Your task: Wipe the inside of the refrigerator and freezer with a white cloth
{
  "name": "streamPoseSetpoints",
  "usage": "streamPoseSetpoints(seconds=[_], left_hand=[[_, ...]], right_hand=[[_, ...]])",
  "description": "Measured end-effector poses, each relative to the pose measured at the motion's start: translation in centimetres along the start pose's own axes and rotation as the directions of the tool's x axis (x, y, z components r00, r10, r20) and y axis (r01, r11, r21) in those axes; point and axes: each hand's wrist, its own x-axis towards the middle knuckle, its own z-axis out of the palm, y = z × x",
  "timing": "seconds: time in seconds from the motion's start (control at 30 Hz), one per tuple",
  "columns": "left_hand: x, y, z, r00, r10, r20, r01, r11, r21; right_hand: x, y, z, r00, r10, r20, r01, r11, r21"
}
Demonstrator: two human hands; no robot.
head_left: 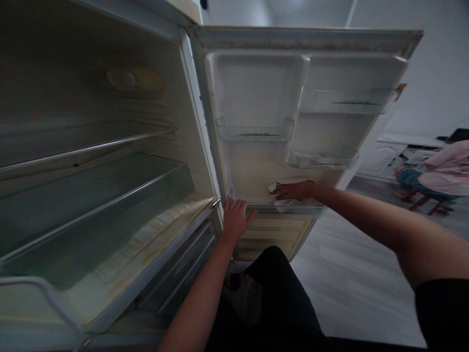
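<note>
A dark-clad knee point(276, 274) rises at the bottom, below both forearms. Just beyond it, the left hand point(236, 217) is at the hinge side of the open fridge door point(256, 80), fingers loosely spread and thumb apart, holding nothing that shows; how firmly it touches the edge I cannot tell. The right hand point(295, 190) lies flat – fingers stretched out, not curled – over a white cloth point(285, 204) on the inner face of the door, near its lower end and beneath the clear door bins point(254, 132). To the left stands the fridge point(188, 151), with a glass shelf point(120, 200) and a yellowed lamp cover point(135, 79) – and farthest off, at right, a person in pink point(445, 171) sits on a low stool point(436, 206) near a white cabinet point(381, 157)
</note>
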Motion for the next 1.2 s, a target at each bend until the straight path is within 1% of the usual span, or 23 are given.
streamPoseSetpoints(seconds=[0.03, 0.1, 0.17, 0.2, 0.3, 0.33, 0.37, 0.4, 0.47, 0.53, 0.6, 0.67, 0.73, 0.8, 0.83, 0.9, 0.93, 1.0, 1.07, 1.13, 1.2], left_hand=[[0.0, 0.0, 0.0, 1.0, -0.003, -0.001, 0.003, 1.0, -0.008], [0.1, 0.0, 0.2, 1.0, -0.003, -0.004, 0.003, 1.0, -0.017], [0.1, 0.0, 0.5, 1.0, -0.001, -0.008, 0.001, 1.0, -0.016], [0.1, 0.0, 0.6, 1.0, -0.001, -0.01, 0.0, 1.0, -0.014], [0.2, 0.2, 1.0, 1.0, -0.006, -0.011, 0.006, 1.0, -0.002], [0.3, 0.3, 1.0, 1.0, -0.009, -0.013, 0.009, 1.0, 0.002], [0.3, 0.3, 1.1, 1.0, -0.011, -0.016, 0.011, 1.0, 0.004], [0.3, 0.4, 1.1, 1.0, -0.013, -0.018, 0.013, 1.0, 0.006], [0.3, 0.5, 1.1, 1.0, -0.017, -0.022, 0.017, 1.0, 0.004], [0.3, 0.5, 1.0, 1.0, -0.018, -0.02, 0.018, 1.0, -0.002], [0.3, 0.6, 0.9, 1.0, -0.02, -0.014, 0.02, 1.0, -0.001], [0.2, 0.7, 0.8, 1.0, -0.017, -0.007, 0.017, 1.0, 0.013], [-0.1, 0.7, 0.9, 1.0, -0.023, -0.016, 0.024, 0.999, 0.029], [-0.6, 0.5, 1.1, 0.996, -0.067, -0.053, 0.069, 0.997, 0.034], [-0.9, 0.3, 1.3, 0.992, -0.1, -0.076, 0.102, 0.994, 0.029], [-1.7, -0.3, 1.7, 0.984, -0.144, -0.104, 0.146, 0.989, 0.01], [-2.1, -0.6, 1.9, 0.984, -0.144, -0.107, 0.146, 0.989, 0.003], [-2.9, -1.1, 2.2, 0.989, -0.105, -0.107, 0.105, 0.994, -0.004], [-3.5, -1.5, 2.4, 0.991, -0.061, -0.118, 0.061, 0.998, -0.011], [-3.8, -1.6, 2.5, 0.99, -0.047, -0.136, 0.043, 0.999, -0.028], [-4.0, -1.6, 2.6, 0.989, -0.054, -0.135, 0.047, 0.998, -0.051]], right_hand=[[-1.6, -0.1, -0.7, 0.999, 0.032, 0.005, -0.032, 0.999, -0.001], [-4.6, -0.5, -2.4, 0.994, 0.098, -0.037, -0.099, 0.995, -0.029], [-6.8, -1.2, -4.1, 0.972, 0.187, -0.14, -0.199, 0.977, -0.081], [-7.6, -1.5, -4.7, 0.951, 0.237, -0.2, -0.262, 0.959, -0.109], [-8.4, -2.4, -5.6, 0.887, 0.339, -0.312, -0.409, 0.891, -0.194], [-8.2, -2.6, -5.6, 0.881, 0.347, -0.322, -0.428, 0.875, -0.225], [-7.8, -2.6, -5.4, 0.886, 0.339, -0.316, -0.423, 0.869, -0.255], [-7.1, -2.5, -5.1, 0.899, 0.319, -0.299, -0.402, 0.872, -0.28], [-5.1, -2.0, -4.7, 0.936, 0.251, -0.248, -0.323, 0.892, -0.315], [-2.2, -1.3, -4.5, 0.969, 0.169, -0.179, -0.221, 0.916, -0.335], [1.4, -0.9, -4.5, 0.986, 0.106, -0.13, -0.145, 0.928, -0.344], [5.5, -1.1, -4.5, 0.986, 0.068, -0.149, -0.116, 0.933, -0.341], [9.5, -2.2, -4.2, 0.971, 0.041, -0.237, -0.12, 0.937, -0.328], [13.2, -3.7, -3.3, 0.949, 0.013, -0.314, -0.11, 0.95, -0.293], [14.9, -4.4, -2.7, 0.945, 0.016, -0.328, -0.106, 0.96, -0.258], [17.4, -5.6, -1.4, 0.954, 0.064, -0.294, -0.109, 0.984, -0.139], [18.4, -6.0, -0.7, 0.96, 0.094, -0.264, -0.115, 0.991, -0.066], [19.6, -6.1, 0.2, 0.97, 0.135, -0.204, -0.123, 0.99, 0.07], [19.7, -5.8, 0.6, 0.974, 0.132, -0.183, -0.103, 0.982, 0.16], [18.9, -5.4, 0.6, 0.98, 0.134, -0.149, -0.101, 0.972, 0.214], [17.0, -5.1, 0.3, 0.983, 0.161, -0.09, -0.135, 0.961, 0.24]])
